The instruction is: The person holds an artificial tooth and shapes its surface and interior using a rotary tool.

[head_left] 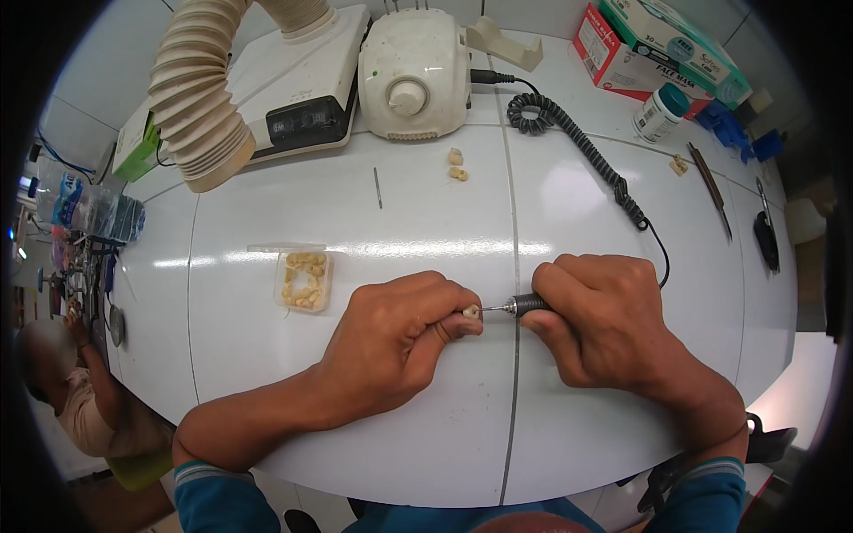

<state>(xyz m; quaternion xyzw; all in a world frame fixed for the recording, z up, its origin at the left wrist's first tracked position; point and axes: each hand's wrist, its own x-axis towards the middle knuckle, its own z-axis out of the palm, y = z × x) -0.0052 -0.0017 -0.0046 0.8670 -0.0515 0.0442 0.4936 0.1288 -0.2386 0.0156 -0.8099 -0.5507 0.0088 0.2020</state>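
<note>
Hands point(395, 342) (bare) hold handpiece point(531, 304), pale piece point(471, 312).

The surface point(426, 409) is coloured white and crossed by dark lines; teal is seen on the sleeves point(222, 502), and cream on the ribbed hose point(200, 89).

Tabletop point(426, 391): smooth, glossy white.
Suction hose point(197, 93): ribbed plastic, dull.
Small box point(305, 279): clear plastic, shiny.
Coiled cord point(593, 147): black, plastic-looking.
Handpiece tip point(499, 308): bright metal.
Sleeves point(219, 500): teal cloth, looked matt.
</note>
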